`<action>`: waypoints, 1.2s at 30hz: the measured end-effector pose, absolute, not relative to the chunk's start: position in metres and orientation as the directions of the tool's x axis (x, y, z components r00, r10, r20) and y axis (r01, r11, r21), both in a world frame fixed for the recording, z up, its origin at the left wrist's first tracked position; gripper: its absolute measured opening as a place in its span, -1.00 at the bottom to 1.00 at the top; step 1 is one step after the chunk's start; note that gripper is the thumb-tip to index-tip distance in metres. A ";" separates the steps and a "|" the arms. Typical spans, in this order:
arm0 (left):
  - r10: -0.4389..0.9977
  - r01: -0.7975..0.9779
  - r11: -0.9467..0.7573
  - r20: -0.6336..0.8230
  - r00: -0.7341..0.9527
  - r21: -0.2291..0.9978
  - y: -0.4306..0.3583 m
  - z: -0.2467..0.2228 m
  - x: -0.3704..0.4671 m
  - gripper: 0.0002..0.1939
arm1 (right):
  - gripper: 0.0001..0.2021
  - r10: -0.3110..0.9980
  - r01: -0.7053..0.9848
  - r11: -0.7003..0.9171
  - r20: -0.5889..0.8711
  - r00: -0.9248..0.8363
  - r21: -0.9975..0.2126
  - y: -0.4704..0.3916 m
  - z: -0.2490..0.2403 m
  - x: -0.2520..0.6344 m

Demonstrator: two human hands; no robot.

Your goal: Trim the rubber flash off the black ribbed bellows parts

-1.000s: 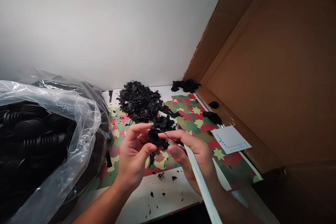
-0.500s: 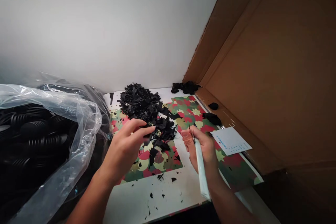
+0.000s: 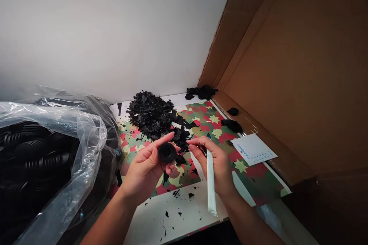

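My left hand (image 3: 142,176) grips a round black rubber part (image 3: 166,154) with a hole in its middle, the open end turned up. A tool with a white wrapped handle (image 3: 211,189) rests in my right hand (image 3: 220,168), its handle slanting down toward me. The tool's thin tip is mostly hidden among the fingers, so its kind is unclear. Thumb and forefinger of that hand reach toward the rubber part, with a gap between. Behind the hands lies a heap of black rubber scraps (image 3: 151,115).
A clear plastic bag (image 3: 93,138) of ribbed black rubber parts (image 3: 43,157) stands at left. Camouflage-patterned sheets (image 3: 201,116) cover the surface, with loose scraps. Right are a white card (image 3: 254,149), black pieces (image 3: 232,125) and a cardboard wall (image 3: 287,65).
My left hand has turned palm up and moved right, bringing the rubber part into plain view. My right hand has shifted slightly left, and its tool's handle now hangs more upright.
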State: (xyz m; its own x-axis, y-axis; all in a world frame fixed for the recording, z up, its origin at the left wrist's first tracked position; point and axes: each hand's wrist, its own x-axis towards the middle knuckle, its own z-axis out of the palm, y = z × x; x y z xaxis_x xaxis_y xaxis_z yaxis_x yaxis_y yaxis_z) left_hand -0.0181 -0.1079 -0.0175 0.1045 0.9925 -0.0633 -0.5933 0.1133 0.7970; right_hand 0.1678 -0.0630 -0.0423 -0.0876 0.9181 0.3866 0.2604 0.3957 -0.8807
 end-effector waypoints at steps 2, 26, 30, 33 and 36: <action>0.987 -0.635 0.147 -0.072 0.142 0.759 -0.108 -0.018 -0.016 -0.61 | -0.86 0.916 0.264 0.401 0.393 -0.085 -0.877 -0.064 -0.041 0.166; 0.992 -0.656 0.092 -0.125 -0.004 0.749 -0.107 -0.022 -0.015 -0.46 | -0.51 0.901 0.115 0.311 0.255 -0.350 -0.943 -0.067 -0.059 0.174; 0.994 -0.688 0.064 -0.107 -0.020 0.722 -0.106 -0.020 -0.016 -0.48 | -0.57 0.826 0.142 0.495 0.414 -0.382 -0.857 -0.069 -0.051 0.176; 0.993 -0.669 0.048 -0.106 -0.047 0.742 -0.107 -0.021 -0.017 -0.45 | -0.60 0.775 0.156 0.589 0.500 -0.385 -0.793 -0.070 -0.040 0.176; 0.994 -0.653 0.033 -0.095 -0.060 0.756 -0.107 -0.022 -0.018 -0.37 | -0.62 0.731 0.127 0.631 0.531 -0.429 -0.766 -0.071 -0.031 0.174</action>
